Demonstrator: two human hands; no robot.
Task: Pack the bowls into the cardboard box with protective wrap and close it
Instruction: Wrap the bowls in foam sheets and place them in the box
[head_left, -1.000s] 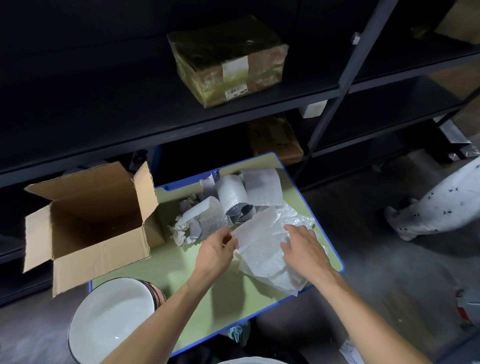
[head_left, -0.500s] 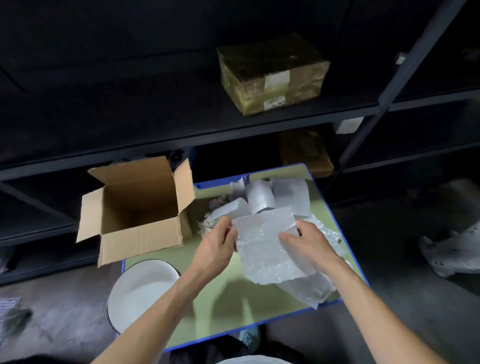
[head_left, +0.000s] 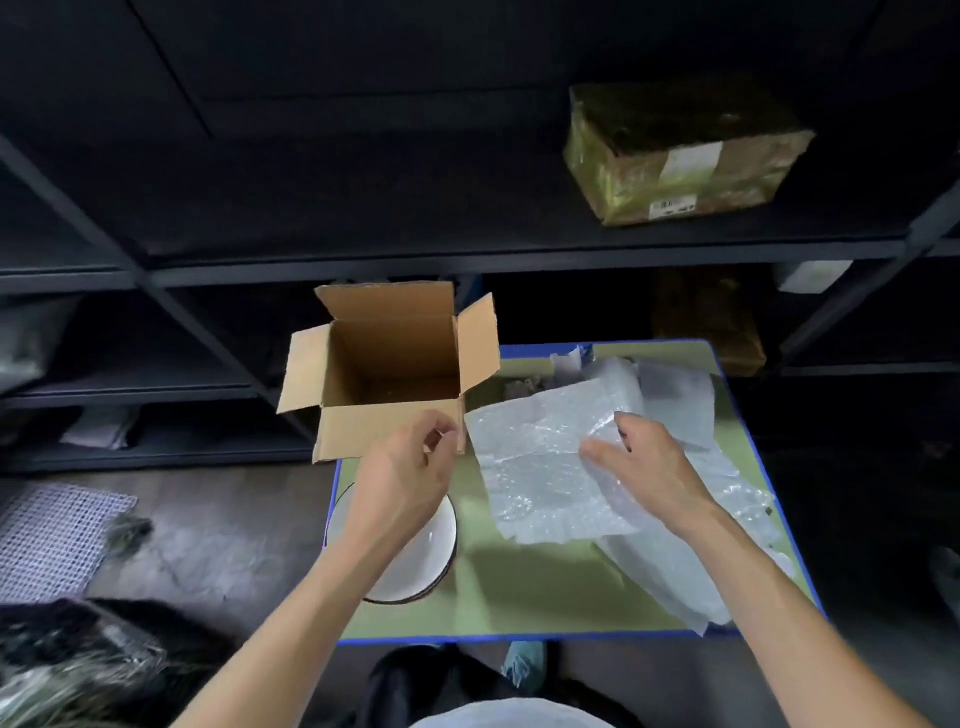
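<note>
Open box (head_left: 384, 364) upright at the table's (head_left: 519, 597) far-left corner, left hand (head_left: 410, 467) raised before it, fingers curled, grip unclear, bowl (head_left: 415, 566) beneath that wrist, wrap (head_left: 535, 467) sheet lifted, right hand (head_left: 649, 467) gripping its top edge, thumb across it.

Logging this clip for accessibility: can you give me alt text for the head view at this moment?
A person's right hand grips a bubble wrap sheet above a green table, while the left hand hangs by the sheet's left corner, before an open, empty cardboard box. A white bowl sits under the left forearm.
</note>
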